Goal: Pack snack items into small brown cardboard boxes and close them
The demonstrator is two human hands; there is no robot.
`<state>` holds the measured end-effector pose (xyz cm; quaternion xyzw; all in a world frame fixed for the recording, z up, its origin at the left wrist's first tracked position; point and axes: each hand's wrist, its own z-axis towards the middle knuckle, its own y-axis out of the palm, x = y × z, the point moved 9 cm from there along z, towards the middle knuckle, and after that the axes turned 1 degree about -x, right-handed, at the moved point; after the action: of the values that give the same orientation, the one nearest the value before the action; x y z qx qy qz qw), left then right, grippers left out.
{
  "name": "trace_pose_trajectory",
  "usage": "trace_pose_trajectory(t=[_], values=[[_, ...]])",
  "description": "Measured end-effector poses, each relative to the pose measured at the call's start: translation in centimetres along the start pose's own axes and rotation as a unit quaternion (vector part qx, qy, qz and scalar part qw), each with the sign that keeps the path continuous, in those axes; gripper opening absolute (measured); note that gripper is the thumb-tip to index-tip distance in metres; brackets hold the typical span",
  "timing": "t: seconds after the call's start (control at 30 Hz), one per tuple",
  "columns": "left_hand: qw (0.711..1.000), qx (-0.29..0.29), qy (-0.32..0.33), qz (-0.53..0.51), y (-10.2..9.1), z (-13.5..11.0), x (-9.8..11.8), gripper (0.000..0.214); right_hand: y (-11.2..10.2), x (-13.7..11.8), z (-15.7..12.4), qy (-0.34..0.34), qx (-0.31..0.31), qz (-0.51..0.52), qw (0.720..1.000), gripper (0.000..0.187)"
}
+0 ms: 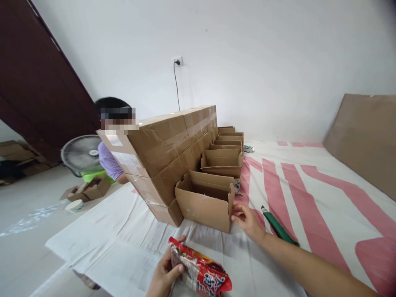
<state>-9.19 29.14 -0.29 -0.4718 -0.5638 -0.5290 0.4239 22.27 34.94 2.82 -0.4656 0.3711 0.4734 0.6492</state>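
Note:
A red food packet [198, 266] with large printed characters lies in my left hand [168, 270], the thumb on top and the fingers closed around its end. The nearest open cardboard box [202, 208] stands just beyond the packet, long and narrow. My right hand [247, 220] is at the right end of this box, with bent fingers and thumb gripping its edge. How far the fingers reach around the edge is hidden. Behind it, another open cardboard box [222, 159] heads a row of several similar ones. The bottom of the nearest box is out of sight.
Taped cartons [167, 148] form a wall left of the row. A green utility knife [280, 229] lies near my right forearm on the pink-and-white cloth [312, 198]. Behind the cartons are a person in a purple sleeve [109, 163] and a fan [82, 152].

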Motion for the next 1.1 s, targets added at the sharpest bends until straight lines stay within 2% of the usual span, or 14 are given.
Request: trace_pose_trajectory(t=[0.17,0.27,0.33,0.43,0.73,1.1], values=[[1.000,-0.013,-0.012,0.008,-0.1,0.3,-0.5,0.086,1.0,0.4,0.1,-0.030,-0.031,-0.018,0.999,0.077],[1.000,0.006,-0.004,0.007,-0.3,0.2,-0.3,0.082,2.1,1.5,0.4,0.002,-0.053,0.016,0.998,0.088],[1.000,0.014,0.001,0.007,-0.4,0.2,-0.2,0.080,2.5,1.9,0.5,0.013,-0.059,0.028,0.998,0.090],[1.000,0.018,0.005,0.007,-0.4,0.2,-0.3,0.081,2.0,1.6,0.7,-0.007,-0.054,0.020,0.998,0.092],[1.000,0.018,0.018,0.002,-0.9,0.7,-0.8,0.076,-1.5,1.9,2.7,-0.038,-0.024,0.026,0.999,0.083],[1.000,0.015,0.012,0.017,-0.5,0.4,-0.3,0.074,-1.5,2.7,3.8,-0.042,-0.028,0.043,0.998,0.083]])
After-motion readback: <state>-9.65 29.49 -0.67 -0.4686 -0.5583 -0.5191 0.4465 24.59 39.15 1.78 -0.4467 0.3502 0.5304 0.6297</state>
